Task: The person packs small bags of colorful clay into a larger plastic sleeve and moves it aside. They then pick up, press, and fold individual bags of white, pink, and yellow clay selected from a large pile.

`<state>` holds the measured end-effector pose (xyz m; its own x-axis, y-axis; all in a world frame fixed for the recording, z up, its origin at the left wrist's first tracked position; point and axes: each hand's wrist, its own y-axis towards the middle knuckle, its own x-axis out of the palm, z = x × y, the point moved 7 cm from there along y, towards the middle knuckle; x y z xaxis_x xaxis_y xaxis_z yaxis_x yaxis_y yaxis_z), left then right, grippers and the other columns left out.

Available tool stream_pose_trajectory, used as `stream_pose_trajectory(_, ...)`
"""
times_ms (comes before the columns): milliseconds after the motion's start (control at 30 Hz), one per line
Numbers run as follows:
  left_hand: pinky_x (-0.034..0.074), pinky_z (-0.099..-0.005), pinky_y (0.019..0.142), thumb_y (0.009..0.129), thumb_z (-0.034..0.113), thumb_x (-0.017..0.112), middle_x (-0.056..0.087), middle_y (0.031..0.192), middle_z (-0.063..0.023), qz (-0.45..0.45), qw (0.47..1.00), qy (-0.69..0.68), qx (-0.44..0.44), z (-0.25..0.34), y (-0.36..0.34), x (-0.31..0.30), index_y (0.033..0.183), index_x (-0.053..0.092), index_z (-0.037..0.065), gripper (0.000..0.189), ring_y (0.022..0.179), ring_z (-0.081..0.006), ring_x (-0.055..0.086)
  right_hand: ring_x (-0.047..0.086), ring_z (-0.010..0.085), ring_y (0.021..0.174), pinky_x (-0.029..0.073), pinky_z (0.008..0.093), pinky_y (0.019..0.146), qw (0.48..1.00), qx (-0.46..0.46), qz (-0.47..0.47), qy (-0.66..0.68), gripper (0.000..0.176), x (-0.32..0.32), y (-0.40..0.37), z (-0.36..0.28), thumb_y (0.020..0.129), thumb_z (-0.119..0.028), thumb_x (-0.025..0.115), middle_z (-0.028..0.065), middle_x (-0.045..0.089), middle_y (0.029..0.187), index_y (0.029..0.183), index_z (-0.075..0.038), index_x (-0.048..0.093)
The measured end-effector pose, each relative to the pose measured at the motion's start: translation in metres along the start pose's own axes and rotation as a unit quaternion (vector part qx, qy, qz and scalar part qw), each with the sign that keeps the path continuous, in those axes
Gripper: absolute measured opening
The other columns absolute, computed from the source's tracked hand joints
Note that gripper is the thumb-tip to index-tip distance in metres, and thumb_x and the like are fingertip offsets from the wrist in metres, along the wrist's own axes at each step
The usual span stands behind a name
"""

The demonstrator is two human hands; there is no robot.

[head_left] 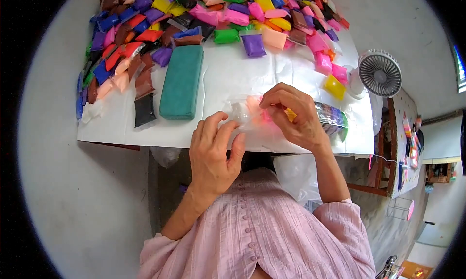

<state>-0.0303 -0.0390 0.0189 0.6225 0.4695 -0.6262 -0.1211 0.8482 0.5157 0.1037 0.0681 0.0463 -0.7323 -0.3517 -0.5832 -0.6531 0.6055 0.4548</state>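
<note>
Clear plastic bag (240, 111) with peach, pink and yellow pieces in or under it, on white-covered table (233, 75), right of teal case (182, 82). Left hand (213, 150): below and right of teal case, fingers spread and bent, wide gap to thumb, holding nothing visible; fingertips near lower left side of clear plastic bag, contact unclear. Right hand (293, 116): farther right of teal case, over right side of clear plastic bag, fingers curled in toward thumb, narrow grip; can't tell if it pinches the plastic.

Silver-and-black packet (330, 118) with green end: right of teal case, past right hand, partly behind the wrist. Yellow packet (334, 86) and white fan (380, 73): far right of teal case, yellow packet nearer. Black packet (144, 111): just left of teal case. Big pile of colored packets (208, 14): above and left of teal case, many colors, some overlapping. Purple packet (253, 45): above right of teal case, at pile's near edge.
</note>
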Motion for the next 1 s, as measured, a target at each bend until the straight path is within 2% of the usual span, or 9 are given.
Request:
stream_pose_trajectory(200,0.038,-0.0473,0.093,0.093,0.025,0.054,0.051,0.127,-0.0215,-0.034,0.996,0.047,-0.074,0.015,-0.004,0.008,0.108,0.061,-0.008,0.037,0.108,-0.0387,0.048,0.059,0.026,0.066,0.049,0.0339,0.059,1.0,-0.005,-0.004,0.008,0.015,0.002,0.001,0.002,0.072,0.007,0.058,0.0116,0.06,0.081,0.085,0.0,0.06)
stream_pose_trajectory(400,0.037,-0.0459,0.09,0.092,0.031,0.058,0.05,0.128,-0.0206,-0.003,0.986,0.155,-0.059,0.021,0.006,0.015,0.108,0.062,-0.007,0.042,0.108,-0.0357,0.048,0.062,0.0282,0.069,0.05,0.0353,0.061,1.0,-0.001,0.013,0.003,0.015,0.002,0.001,-0.002,0.075,0.005,0.058,0.0128,0.063,0.088,0.089,-0.001,0.06)
stream_pose_trajectory(467,0.037,-0.0455,0.09,0.091,0.033,0.059,0.053,0.126,-0.0196,0.02,0.986,0.16,-0.054,0.02,0.006,0.019,0.108,0.062,-0.007,0.044,0.107,-0.0353,0.048,0.063,0.0307,0.072,0.051,0.0374,0.063,0.999,0.01,0.029,-0.04,0.017,0.003,0.0,0.001,0.076,0.005,0.057,0.0141,0.064,0.092,0.092,-0.001,0.06)
stream_pose_trajectory(700,0.04,-0.0413,0.084,0.091,0.032,0.063,0.059,0.116,-0.0148,0.051,0.995,0.022,-0.085,0.007,0.005,0.029,0.114,0.06,-0.006,0.044,0.098,-0.0321,0.054,0.062,0.035,0.079,0.05,0.0423,0.067,0.993,0.033,-0.006,-0.111,0.026,0.004,0.004,0.007,0.077,0.005,0.054,0.016,0.063,0.095,0.101,-0.003,0.059)
stream_pose_trajectory(800,0.04,-0.0397,0.08,0.091,0.03,0.063,0.06,0.113,-0.0132,0.058,0.989,-0.035,-0.134,-0.001,0.009,0.035,0.116,0.059,-0.004,0.042,0.097,-0.0306,0.056,0.062,0.0348,0.081,0.05,0.0428,0.068,0.993,0.027,0.0,-0.117,0.026,0.005,0.005,0.007,0.078,0.004,0.055,0.0154,0.062,0.094,0.103,-0.004,0.059)
stream_pose_trajectory(900,0.04,-0.0392,0.08,0.09,0.029,0.064,0.06,0.11,-0.0124,0.097,0.989,0.019,-0.11,0.003,0.012,0.041,0.117,0.059,-0.002,0.041,0.098,-0.0295,0.056,0.062,0.0348,0.082,0.049,0.043,0.069,0.995,0.018,0.012,-0.093,0.026,0.005,0.006,0.01,0.079,0.003,0.055,0.0151,0.062,0.095,0.103,-0.004,0.059)
stream_pose_trajectory(1000,0.039,-0.0394,0.08,0.089,0.028,0.065,0.059,0.11,-0.0129,0.095,0.99,0.053,-0.091,0.003,0.014,0.041,0.117,0.059,-0.001,0.04,0.099,-0.0296,0.056,0.062,0.0348,0.082,0.05,0.043,0.069,0.995,0.031,0.004,-0.096,0.026,0.005,0.006,0.011,0.079,0.003,0.055,0.0148,0.062,0.097,0.104,-0.005,0.06)
